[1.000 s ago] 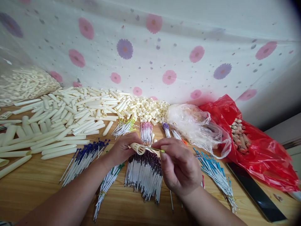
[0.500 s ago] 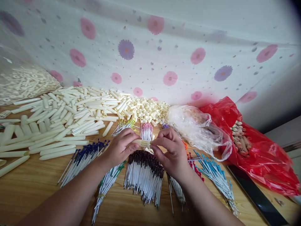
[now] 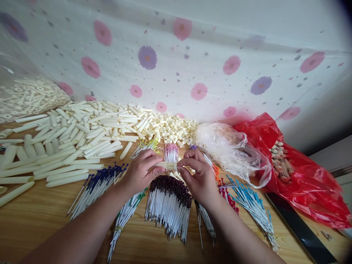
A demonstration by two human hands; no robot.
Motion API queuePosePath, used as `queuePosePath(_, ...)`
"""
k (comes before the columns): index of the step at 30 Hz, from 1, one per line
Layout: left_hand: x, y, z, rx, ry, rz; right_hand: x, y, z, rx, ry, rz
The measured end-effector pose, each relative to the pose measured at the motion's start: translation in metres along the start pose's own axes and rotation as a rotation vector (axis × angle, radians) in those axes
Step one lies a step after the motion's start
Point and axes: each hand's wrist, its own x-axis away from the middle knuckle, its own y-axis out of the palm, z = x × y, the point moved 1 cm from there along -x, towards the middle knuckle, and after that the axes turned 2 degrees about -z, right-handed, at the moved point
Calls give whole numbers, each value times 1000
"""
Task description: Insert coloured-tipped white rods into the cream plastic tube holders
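Note:
My left hand [image 3: 144, 170] is closed around the left part of a cream plastic tube [image 3: 169, 165] with a slotted section. At the tube's right end, the thumb and fingers of my right hand [image 3: 198, 175] pinch the pale rim. The tube lies level between both hands, partly hidden by the fingers. Just below it are thin white sticks with dark maroon tips [image 3: 169, 205] spread on the table. Behind it stand pink-tipped sticks [image 3: 171, 152]. Blue-tipped sticks [image 3: 99, 187] and green-tipped sticks [image 3: 125, 212] lie near my left forearm.
Cream tubes [image 3: 66, 143] heap along the left and back, beside small slotted pieces [image 3: 173, 128]. A clear bag [image 3: 228, 146] and a red plastic bag [image 3: 308, 190] sit at right. Light-blue-tipped sticks [image 3: 253, 209] and a black flat bar [image 3: 299, 227] lie on the wooden table [image 3: 55, 227].
My right hand has shifted very slightly and its grip at the tube's rim has changed a little. The left hand keeps its hold; the tube is slightly higher.

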Motion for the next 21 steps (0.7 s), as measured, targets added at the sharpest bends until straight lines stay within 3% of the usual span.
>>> queuePosePath(5,0,-1,0,-28,12,31,1,6,4,-86,63,54)
queuePosePath(13,-4,-6,2,70,-66,76,-4,-1,9,-247,125,-16)
queuePosePath(16,-4,-9,-4,172,-250,158,-23,-8,33,-46,96,-29)
queuePosePath(18,-3,-11,-10,242,-396,236,-39,-7,57,312,101,-224)
queuePosePath(21,0,-10,-20,350,-531,298,-57,0,94,462,84,-439)
